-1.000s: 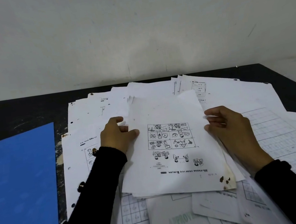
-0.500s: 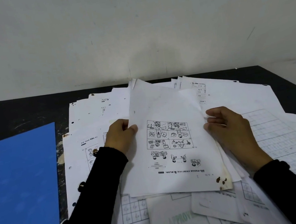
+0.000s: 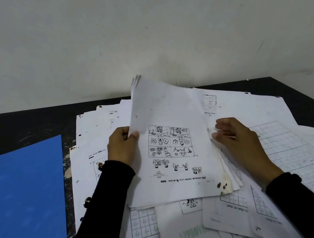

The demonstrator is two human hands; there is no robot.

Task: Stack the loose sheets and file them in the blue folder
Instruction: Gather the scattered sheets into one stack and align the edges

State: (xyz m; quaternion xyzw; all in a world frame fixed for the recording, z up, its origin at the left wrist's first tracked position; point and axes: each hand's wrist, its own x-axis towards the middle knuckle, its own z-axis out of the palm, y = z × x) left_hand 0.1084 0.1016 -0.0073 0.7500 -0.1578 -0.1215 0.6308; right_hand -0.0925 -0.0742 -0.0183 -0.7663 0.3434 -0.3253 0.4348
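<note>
Black sleeves reach in from the near edge, over a spread of loose white printed sheets that covers the dark table top. Nearest lie a sheet with a faint green stamp and gridded worksheets. Above these, a small stack of white sheets, its top page printed with cartoon panels and brown-stained at the near right corner, is tilted up from the pile with its far left corner raised. The left hand pinches this stack's left edge, thumb on top and fingers curled behind. The right hand sits at the stack's right edge, fingers bent against the paper; whether they clasp it cannot be told. To the left, a flat blue card folder lies on the table, just beside the sheets. Beyond stands a pale scuffed wall.
</note>
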